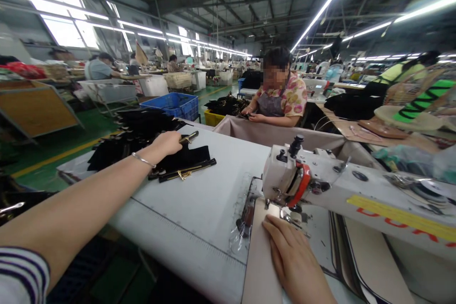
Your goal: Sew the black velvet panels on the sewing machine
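My left hand (169,142), a bangle on its wrist, reaches to the far left of the sewing table. Its fingers close on a black zipper piece (190,137) with a gold pull. Just nearer lies another black zipper strip (187,171), with black fabric (194,156) beside it. My right hand (295,256) lies flat, fingers stretched, on a long beige panel (261,251). The panel's far end is at the presser foot of the white sewing machine (285,171); the needle itself is hard to make out.
A heap of black pieces (131,128) covers the table's left end. More beige panels (370,256) lie under the machine arm. Behind the table is a fabric-lined bin (245,128), with a co-worker (281,95) beyond it. A blue crate (178,102) stands at the back left.
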Demonstrator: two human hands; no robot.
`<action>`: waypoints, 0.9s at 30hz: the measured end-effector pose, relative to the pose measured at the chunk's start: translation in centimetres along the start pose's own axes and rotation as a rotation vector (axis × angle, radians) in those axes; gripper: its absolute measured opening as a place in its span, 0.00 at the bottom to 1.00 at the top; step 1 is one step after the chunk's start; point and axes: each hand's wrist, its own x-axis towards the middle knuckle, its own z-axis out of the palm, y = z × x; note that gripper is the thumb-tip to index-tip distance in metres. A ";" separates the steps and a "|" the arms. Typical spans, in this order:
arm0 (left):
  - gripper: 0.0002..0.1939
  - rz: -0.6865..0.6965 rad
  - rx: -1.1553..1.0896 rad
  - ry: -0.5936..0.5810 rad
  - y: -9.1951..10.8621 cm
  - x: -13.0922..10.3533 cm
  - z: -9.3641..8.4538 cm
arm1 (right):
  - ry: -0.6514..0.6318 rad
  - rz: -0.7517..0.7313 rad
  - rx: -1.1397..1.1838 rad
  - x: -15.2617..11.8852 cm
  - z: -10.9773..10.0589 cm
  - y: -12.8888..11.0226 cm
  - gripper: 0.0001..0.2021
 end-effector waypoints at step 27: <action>0.10 0.504 -0.090 -0.306 8.8 -14.3 2.3 | -0.127 0.081 0.054 1.3 -2.1 -0.4 0.23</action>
